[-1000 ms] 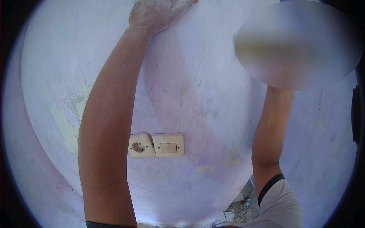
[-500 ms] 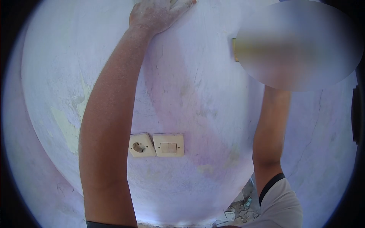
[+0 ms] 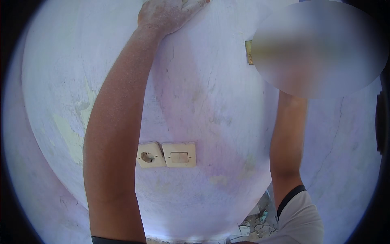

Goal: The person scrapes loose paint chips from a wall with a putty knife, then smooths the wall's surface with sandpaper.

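At the top edge, my left hand (image 3: 167, 15) lies against the pale, scuffed wall (image 3: 187, 97), coated in whitish dust, with its thumb stretched to the right. Its other fingers are partly cut off by the frame. A round blurred patch at the upper right covers my right hand, and only the raised right forearm (image 3: 289, 134) shows below it. The end of a flat yellowish piece (image 3: 248, 53) sticks out at the patch's left edge. Whether my right hand holds it is hidden.
A cream wall socket (image 3: 150, 155) and a double light switch (image 3: 179, 155) sit side by side, low between my arms. Peeled patches (image 3: 67, 132) mark the wall at left. Rubble (image 3: 258, 227) lies at the lower right. A dark object (image 3: 380, 122) is at the right edge.
The yellowish piece shows slightly more and is tilted a little differently. My right forearm has shifted slightly left. My left hand stays nearly in place.
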Motion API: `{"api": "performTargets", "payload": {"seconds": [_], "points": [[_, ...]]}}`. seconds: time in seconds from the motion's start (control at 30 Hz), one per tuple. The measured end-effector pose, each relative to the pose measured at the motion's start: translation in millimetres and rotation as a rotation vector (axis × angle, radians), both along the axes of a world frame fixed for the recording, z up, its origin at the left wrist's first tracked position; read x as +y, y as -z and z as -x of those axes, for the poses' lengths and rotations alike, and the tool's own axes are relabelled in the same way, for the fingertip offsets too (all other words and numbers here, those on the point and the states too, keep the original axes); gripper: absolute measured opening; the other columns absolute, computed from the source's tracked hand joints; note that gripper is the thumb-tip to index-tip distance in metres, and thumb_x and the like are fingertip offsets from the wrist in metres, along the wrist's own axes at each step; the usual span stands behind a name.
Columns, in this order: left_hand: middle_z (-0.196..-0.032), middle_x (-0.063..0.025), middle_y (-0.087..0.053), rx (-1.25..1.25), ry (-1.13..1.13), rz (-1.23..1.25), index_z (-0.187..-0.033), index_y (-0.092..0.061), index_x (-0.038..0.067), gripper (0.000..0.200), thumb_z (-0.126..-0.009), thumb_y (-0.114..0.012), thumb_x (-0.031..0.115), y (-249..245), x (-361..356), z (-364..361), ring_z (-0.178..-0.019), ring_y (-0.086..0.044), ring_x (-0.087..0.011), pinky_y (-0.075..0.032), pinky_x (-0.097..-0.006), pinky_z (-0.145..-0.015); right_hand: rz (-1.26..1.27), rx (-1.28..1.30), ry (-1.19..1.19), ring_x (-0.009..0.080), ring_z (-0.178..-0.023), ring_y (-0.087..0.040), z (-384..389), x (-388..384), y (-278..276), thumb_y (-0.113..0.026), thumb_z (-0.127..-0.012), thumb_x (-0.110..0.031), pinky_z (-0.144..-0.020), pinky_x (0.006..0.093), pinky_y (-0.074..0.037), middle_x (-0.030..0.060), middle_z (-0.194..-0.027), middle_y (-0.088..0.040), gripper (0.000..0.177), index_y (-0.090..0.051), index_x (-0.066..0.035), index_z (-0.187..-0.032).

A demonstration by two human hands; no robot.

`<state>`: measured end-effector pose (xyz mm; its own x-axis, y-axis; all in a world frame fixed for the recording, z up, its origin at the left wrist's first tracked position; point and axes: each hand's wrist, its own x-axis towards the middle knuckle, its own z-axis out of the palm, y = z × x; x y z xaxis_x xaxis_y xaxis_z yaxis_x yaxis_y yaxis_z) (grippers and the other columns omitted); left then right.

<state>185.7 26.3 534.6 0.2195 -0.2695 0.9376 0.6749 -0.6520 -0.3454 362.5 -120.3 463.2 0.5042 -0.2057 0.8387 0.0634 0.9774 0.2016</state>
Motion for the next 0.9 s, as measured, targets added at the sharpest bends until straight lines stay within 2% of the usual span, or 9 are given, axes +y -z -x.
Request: {"api": "performTargets", "payload": {"seconds": [0.17,0.3,0.4,0.5,0.6,0.7,0.8,0.9], "points": [[-0.153,-0.0123,-0.027,0.015,0.007,0.025,-0.144,-0.034,0.005,0.069,-0.093,-0.048,0.049,-1,-4,2,-0.145,-0.016,-0.0270,-0.012,-0.0456,-0.119,-0.108,-0.140,-0.048,0.0098,-0.047,-0.027,-10,-21,6,-0.052,-0.092,-0.015,-0.047,0.0275,-0.028,-0.0032,-0.056,-0.024,0.026,-0.037,-0.011,-0.071],[-0.153,-0.0125,-0.028,0.016,-0.008,0.031,-0.144,-0.034,0.005,0.069,-0.093,-0.048,0.049,-4,0,2,-0.145,-0.016,-0.0271,-0.011,-0.0455,-0.119,0.001,0.063,0.045,0.0093,-0.046,-0.027,7,3,1,-0.053,-0.091,-0.015,-0.046,0.0265,-0.028,-0.0040,-0.055,-0.023,0.026,-0.035,-0.011,-0.073],[-0.153,-0.0127,-0.028,0.011,0.007,0.015,-0.144,-0.034,0.005,0.069,-0.093,-0.048,0.049,-2,1,1,-0.145,-0.016,-0.0272,-0.011,-0.0457,-0.119,-0.035,-0.053,-0.012,0.0096,-0.047,-0.026,-2,-5,3,-0.054,-0.090,-0.014,-0.047,0.0274,-0.028,-0.0033,-0.056,-0.022,0.023,-0.038,-0.011,-0.075],[-0.153,-0.0128,-0.027,0.011,-0.008,0.047,-0.144,-0.034,0.005,0.069,-0.093,-0.048,0.049,-3,-1,2,-0.145,-0.015,-0.0273,-0.011,-0.0460,-0.119,-0.145,-0.052,-0.002,0.0101,-0.048,-0.027,-10,-22,4,-0.055,-0.090,-0.013,-0.048,0.0285,-0.028,-0.0030,-0.056,-0.022,0.021,-0.039,-0.010,-0.078],[-0.153,-0.0126,-0.027,0.015,-0.016,0.050,-0.144,-0.034,0.005,0.069,-0.093,-0.048,0.048,-5,1,1,-0.145,-0.015,-0.0273,-0.011,-0.0459,-0.119,0.031,0.063,0.004,0.0103,-0.049,-0.027,2,2,-1,-0.055,-0.090,-0.013,-0.048,0.0285,-0.028,-0.0026,-0.057,-0.023,0.020,-0.039,-0.009,-0.079],[-0.153,-0.0125,-0.027,0.010,-0.020,-0.001,-0.144,-0.034,0.005,0.069,-0.093,-0.048,0.049,-10,10,0,-0.145,-0.015,-0.0271,-0.011,-0.0457,-0.119,0.002,-0.003,0.035,0.0106,-0.050,-0.027,-1,-2,0,-0.055,-0.090,-0.013,-0.049,0.0285,-0.028,-0.0024,-0.058,-0.024,0.019,-0.040,-0.009,-0.079],[-0.153,-0.0126,-0.027,0.017,0.019,0.025,-0.144,-0.034,0.005,0.069,-0.093,-0.048,0.049,-2,0,3,-0.145,-0.015,-0.0270,-0.011,-0.0457,-0.119,-0.097,-0.163,-0.063,0.0114,-0.050,-0.028,-20,-25,0,-0.055,-0.090,-0.012,-0.049,0.0294,-0.028,-0.0016,-0.058,-0.025,0.020,-0.039,-0.010,-0.078],[-0.153,-0.0127,-0.027,0.018,0.001,0.047,-0.144,-0.034,0.005,0.069,-0.093,-0.048,0.049,-2,0,3,-0.145,-0.014,-0.0268,-0.011,-0.0455,-0.119,0.004,0.127,-0.013,0.0103,-0.050,-0.025,2,-9,-10,-0.054,-0.092,-0.011,-0.050,0.0277,-0.027,-0.0031,-0.060,-0.022,0.020,-0.038,-0.008,-0.081]]}}
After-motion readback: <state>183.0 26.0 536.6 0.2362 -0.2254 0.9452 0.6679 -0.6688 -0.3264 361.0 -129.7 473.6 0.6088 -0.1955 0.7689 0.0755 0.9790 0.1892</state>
